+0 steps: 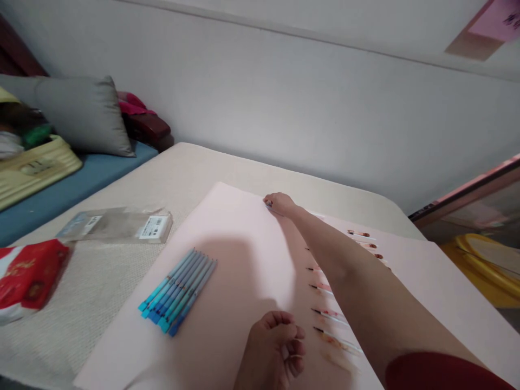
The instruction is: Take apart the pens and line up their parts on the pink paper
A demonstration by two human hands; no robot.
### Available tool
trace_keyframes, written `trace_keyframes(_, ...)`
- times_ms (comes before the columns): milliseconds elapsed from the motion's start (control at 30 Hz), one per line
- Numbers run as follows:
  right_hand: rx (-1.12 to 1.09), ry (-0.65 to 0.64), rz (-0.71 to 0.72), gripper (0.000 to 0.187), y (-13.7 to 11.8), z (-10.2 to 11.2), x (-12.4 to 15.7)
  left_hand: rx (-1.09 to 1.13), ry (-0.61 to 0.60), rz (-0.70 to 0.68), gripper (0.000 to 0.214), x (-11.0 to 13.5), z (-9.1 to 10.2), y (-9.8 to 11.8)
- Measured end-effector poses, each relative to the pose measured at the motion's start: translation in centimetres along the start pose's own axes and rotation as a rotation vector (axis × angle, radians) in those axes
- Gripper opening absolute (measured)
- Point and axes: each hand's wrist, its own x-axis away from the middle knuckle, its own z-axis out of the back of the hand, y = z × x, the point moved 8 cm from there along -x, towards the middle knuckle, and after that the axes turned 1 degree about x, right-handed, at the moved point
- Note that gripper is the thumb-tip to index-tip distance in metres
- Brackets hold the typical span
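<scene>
My right hand point(279, 203) reaches to the far edge of a large pale pink sheet point(239, 216). Its fingers are closed on a slim pen, mostly hidden by the hand. Under and beside that arm lies a column of white pens point(331, 314) with dark pointed tips and orange-brown patterns, partly covered by the forearm. Near the front of the sheet, my left hand point(278, 346) hovers half curled, palm turned inward, with nothing visible in its loose fingers. To its left, several blue and turquoise pens point(179, 292) lie side by side in a slanted bunch.
Left of the sheet lie a clear plastic case point(122, 226) with white labels and a red packet point(32, 276) on the cream textured cover. Farther left are a yellow basket point(40, 165) and a grey pillow point(81, 114). A white wall point(284, 103) rises behind.
</scene>
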Motion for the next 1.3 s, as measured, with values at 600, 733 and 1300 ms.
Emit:
trace_keyframes(600,-0.010,0.037,-0.054,0.039,0.3,0.4,0.9,0.037,-0.011,-0.033,0.025,-0.1,0.1,0.5)
trace_keyframes(733,-0.029,0.049,-0.115,0.041,2.2,1.3,1.6,0.034,0.005,-0.057,0.024,0.0,0.2,0.9)
trace_keyframes(1300,0.020,-0.103,-0.270,0.046,3.2,0.0,5.6,0.050,0.026,-0.075,0.024,0.7,-0.2,0.7)
